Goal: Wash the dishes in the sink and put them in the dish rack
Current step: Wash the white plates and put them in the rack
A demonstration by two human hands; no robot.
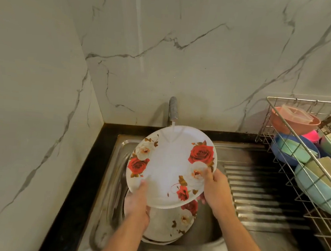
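A white plate with red roses (169, 165) is tilted under the running tap (173, 111), and water strikes its upper part. My left hand (138, 200) grips its lower left rim, thumb on the face. My right hand (214, 185) grips its right rim, thumb on the face and fingers behind. Another rose-patterned plate (172, 223) lies below in the steel sink (117, 173). The wire dish rack (277, 154) stands at the right.
The rack holds a pink bowl (291, 123), blue and teal bowls (295, 149) and other dishes. A ridged steel drainboard (254, 191) lies between sink and rack. Marble walls close in behind and at the left, and a black counter edge (81, 178) borders the sink.
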